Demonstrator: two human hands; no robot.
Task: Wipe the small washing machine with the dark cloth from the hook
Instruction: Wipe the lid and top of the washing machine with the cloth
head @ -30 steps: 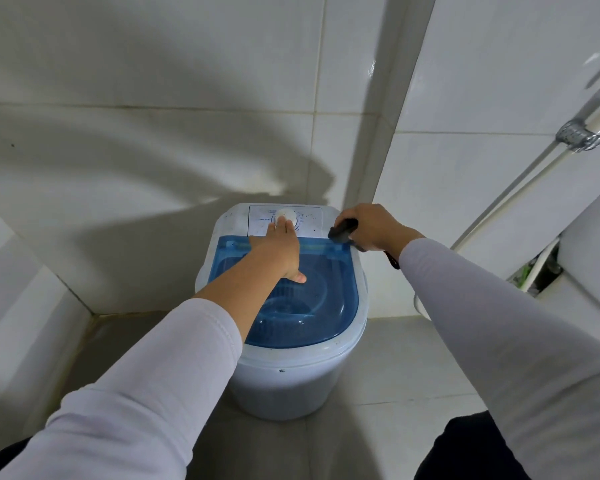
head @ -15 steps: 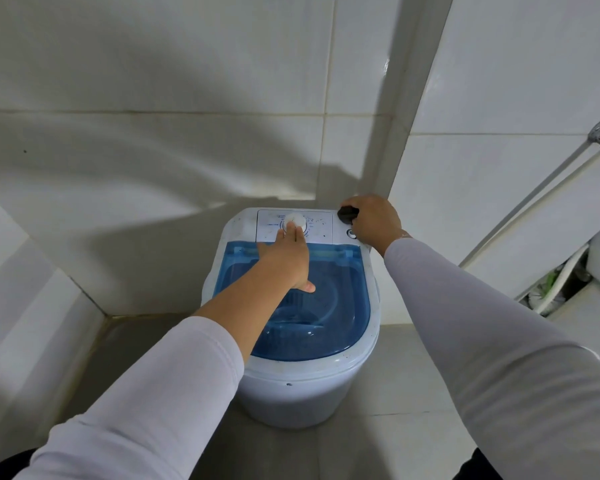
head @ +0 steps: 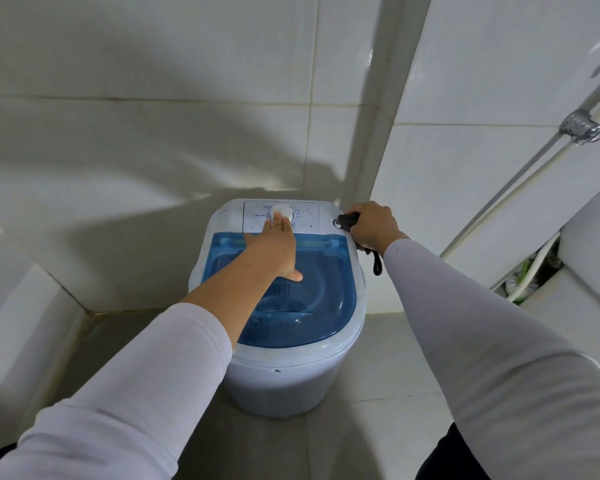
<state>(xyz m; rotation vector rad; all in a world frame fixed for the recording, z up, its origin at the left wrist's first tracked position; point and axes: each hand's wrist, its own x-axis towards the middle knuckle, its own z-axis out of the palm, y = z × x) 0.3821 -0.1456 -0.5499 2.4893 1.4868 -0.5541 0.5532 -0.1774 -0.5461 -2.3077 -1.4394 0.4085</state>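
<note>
The small washing machine [head: 284,375] is white with a see-through blue lid [head: 312,306] and stands on the floor in the tiled corner. My left hand [head: 274,247] lies flat on the lid, fingers stretched out and touching the white dial [head: 280,211] on the control panel. My right hand [head: 373,226] is closed around the bunched dark cloth [head: 349,220], pressing it on the machine's back right corner. A strip of the cloth hangs down below my wrist.
White tiled walls close in behind and to the right of the machine. A white pipe with a chrome clamp [head: 582,126] runs diagonally along the right wall. Hoses [head: 530,275] sit in a gap low on the right. Grey floor tiles surround the machine.
My right hand with the cloth has slid along the machine's back right corner, toward its right edge, with a strip of cloth now hanging free. My left hand stays on the lid by the dial.
</note>
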